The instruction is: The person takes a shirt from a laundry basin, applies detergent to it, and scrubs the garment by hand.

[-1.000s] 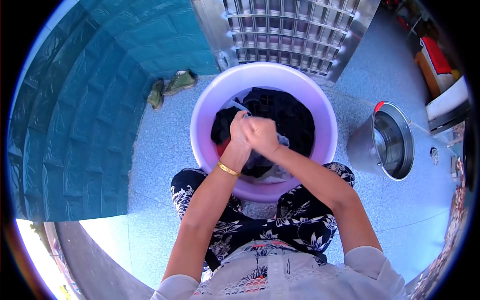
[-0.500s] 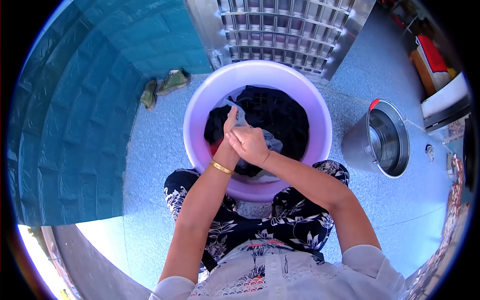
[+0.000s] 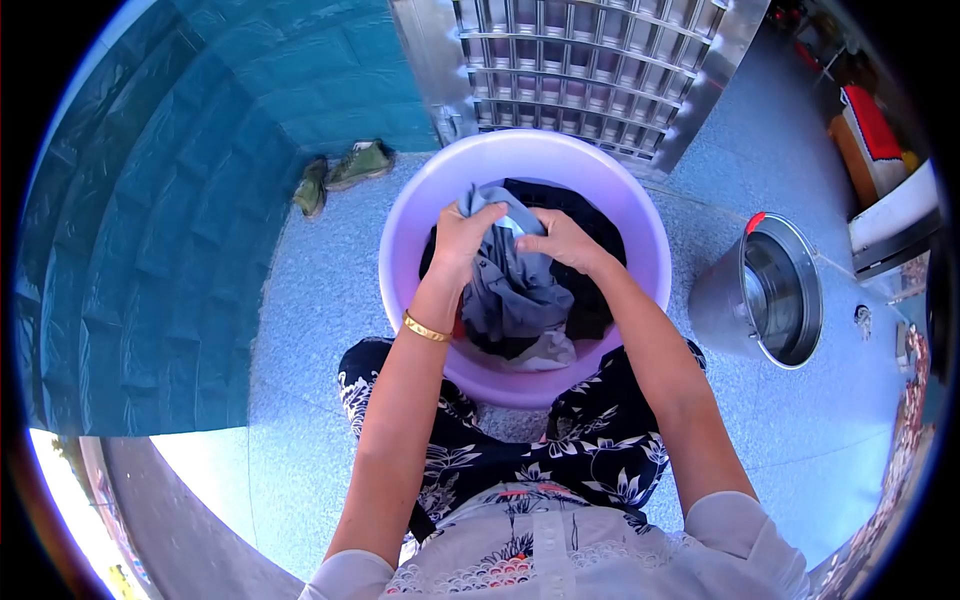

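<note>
A grey garment [image 3: 505, 290] hangs bunched between my hands, over a purple-white basin [image 3: 655, 230]. My left hand [image 3: 465, 238], with a gold bracelet [image 3: 427, 328] on its wrist, is closed on the garment's upper left part. On the other side my right hand [image 3: 565, 242] pinches its top edge, thumb pointing inward. Dark clothes [image 3: 595, 215] lie in the basin behind and beside the garment. At the near side of the basin a pale cloth [image 3: 545, 352] shows, its full shape hidden.
To the right stands a metal bucket [image 3: 715, 310] with a red piece on its rim. Green shoes [image 3: 360, 165] sit by the blue wall covering [image 3: 170, 250]. A metal lattice door [image 3: 590, 80] is just beyond the basin. My knees flank the basin's near side.
My hands were pressed together over the basin, right on left, with a bit of grey cloth showing. Now they are apart, with the grey garment raised and spread between them.
</note>
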`<state>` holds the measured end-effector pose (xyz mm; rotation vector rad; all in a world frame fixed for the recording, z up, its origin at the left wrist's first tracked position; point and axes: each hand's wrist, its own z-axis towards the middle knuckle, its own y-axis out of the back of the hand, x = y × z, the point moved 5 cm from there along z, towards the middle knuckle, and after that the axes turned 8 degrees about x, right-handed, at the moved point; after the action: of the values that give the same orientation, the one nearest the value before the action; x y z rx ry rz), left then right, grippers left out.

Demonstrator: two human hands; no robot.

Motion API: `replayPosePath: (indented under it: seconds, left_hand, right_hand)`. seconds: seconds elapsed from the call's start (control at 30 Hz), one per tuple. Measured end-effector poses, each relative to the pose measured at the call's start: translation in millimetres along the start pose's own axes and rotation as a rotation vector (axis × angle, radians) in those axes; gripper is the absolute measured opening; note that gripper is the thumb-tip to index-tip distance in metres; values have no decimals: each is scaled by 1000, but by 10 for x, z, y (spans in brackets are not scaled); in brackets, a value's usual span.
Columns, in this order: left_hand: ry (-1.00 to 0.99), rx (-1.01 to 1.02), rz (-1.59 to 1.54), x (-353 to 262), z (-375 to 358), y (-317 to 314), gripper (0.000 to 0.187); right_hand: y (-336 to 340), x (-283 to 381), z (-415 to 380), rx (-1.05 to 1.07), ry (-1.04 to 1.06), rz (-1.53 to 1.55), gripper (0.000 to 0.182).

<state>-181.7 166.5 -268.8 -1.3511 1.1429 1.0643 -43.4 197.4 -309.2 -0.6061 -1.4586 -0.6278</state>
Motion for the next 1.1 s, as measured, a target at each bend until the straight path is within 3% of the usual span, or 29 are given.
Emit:
replayPosePath:
  seconds: [0.07,0.1,0.17,0.23,0.3,0.33,0.4,0.47,0.5,0.57,0.6,0.63,0.67,0.73,0.77,0.83,0.9,0.97,1.0,1.07,1.1]
  left_hand:
    - [-35,-124,-355,-53,23,173,20]
    - [-42,-125,-350,-49,35,230,20]
    - [-59,-183,-536,13,53,333,24]
    - [-48,-182,-560,40,21,299,26]
    - [28,-163,-550,164,18,202,28]
    - [10,-110,-570,244,43,158,31]
    - [30,-141,-605,517,116,197,32]
    - [51,-142,-630,531,83,125,35]
    - [53,-144,-631,553,83,98,35]
    - [78,-26,-947,615,84,-37,37]
    - [138,-33,-898,521,-9,-101,39]
    - [197,-36,-850,423,-104,-166,44]
    - [135,188,-904,778,56,-87,39]
    - [156,126,-878,941,82,-146,29]
    - [236,-160,-794,665,-99,-357,24]
    - [308,-149,-755,519,-242,-527,16]
    - [252,-75,-806,576,-166,-439,16]
    - [29,205,-932,996,73,-214,22]
    - [-172,447,-1141,914,-44,-208,22]
    - [-50,446,-917,887,28,-112,22]
    - [-135,59,-707,657,-213,-176,24]
  right_hand:
    - [61,-93,-36,210,-256,-599,29]
    - [125,-106,-45,210,-248,-599,29]
    - [317,-187,-66,-38,-280,-201,31]
    - [402,-86,-42,-194,-62,458,15]
    - [397,33,-9,-299,170,706,21]
    - [339,51,15,-300,170,706,21]
    - [207,-36,18,-510,17,806,26]
    - [-126,341,17,-352,134,581,24]
    - [-257,490,35,-326,226,205,21]
    - [-662,842,-68,-178,421,-188,10]
    - [-843,946,-155,-124,481,-368,11]
    - [-882,903,-181,-193,540,-507,14]
    - [-922,859,-211,-275,593,-644,20]
    - [-643,584,-105,-469,522,-728,23]
    - [-398,530,-53,-592,493,-793,28]
    - [-91,372,-11,-686,276,-884,26]
    - [-209,341,-16,-704,246,-876,25]
    - [-603,572,-116,-659,451,-707,25]
    - [-886,741,-210,-561,520,-796,25]
    - [-1110,801,-279,-464,609,-892,25]
    - [-998,700,-224,-463,604,-891,25]
